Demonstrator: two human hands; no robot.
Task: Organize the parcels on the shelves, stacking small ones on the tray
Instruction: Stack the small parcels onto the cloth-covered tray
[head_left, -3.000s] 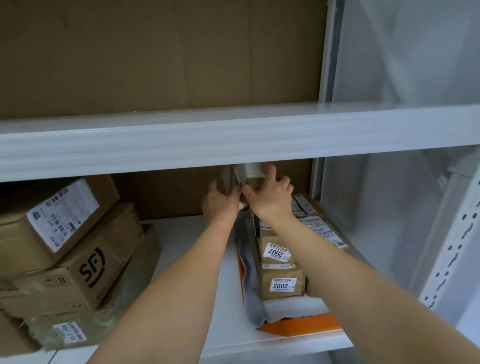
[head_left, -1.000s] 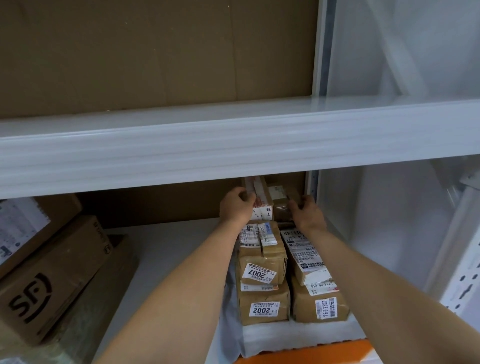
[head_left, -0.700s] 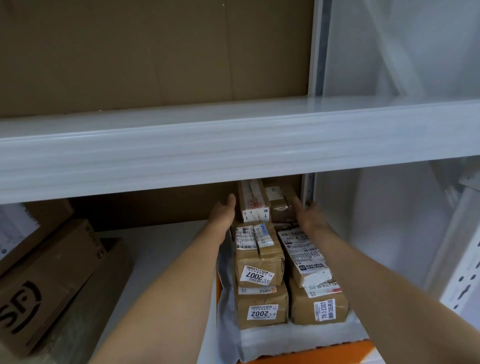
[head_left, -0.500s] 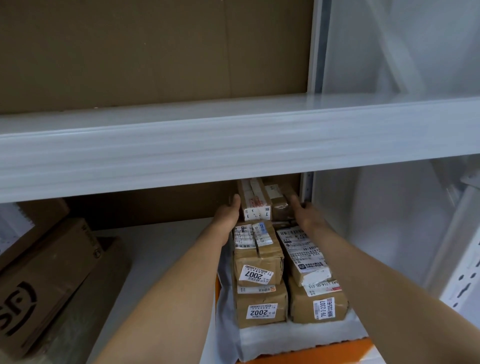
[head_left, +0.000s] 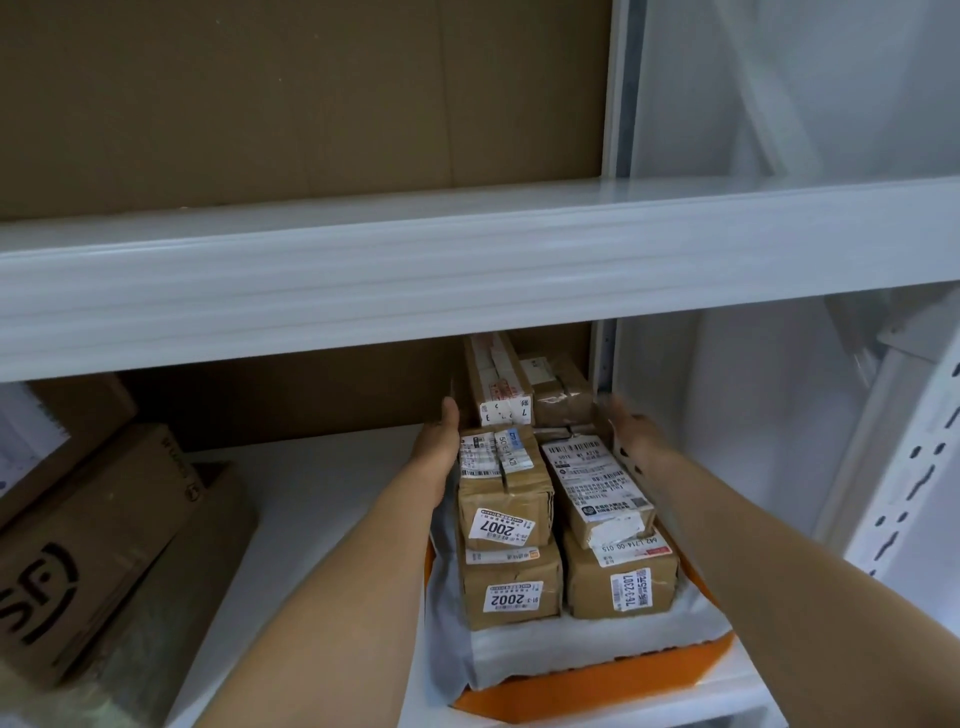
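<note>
- Right now the small parcels (head_left: 506, 486) sit stacked on the orange tray (head_left: 597, 691), on the right of the lower shelf (head_left: 322, 499); two more stand at the back, the tall taped one (head_left: 498, 382) beside a squat one (head_left: 561, 395).
- I judge them light and stiff: small cardboard boxes wrapped in glossy tape, so the faces may be a bit slippery and the paper labels could peel or tear if I drag on them.
- I would take hold across the two opposite side faces, low on the stack, not by the labels or tape ends.
- My left hand (head_left: 439, 441) lies flat against the left side of the stack, fingers straight, gripping nothing.
- My right hand (head_left: 631, 431) is on the far right side, blurred, fingers extended; I cannot tell whether it touches.
- The hands are well apart, with the stack between them.
- A white liner (head_left: 571, 644) lies under the boxes and may slide on the tray.
- Bigger cartons (head_left: 88, 551) lean at the left, well apart.
</note>
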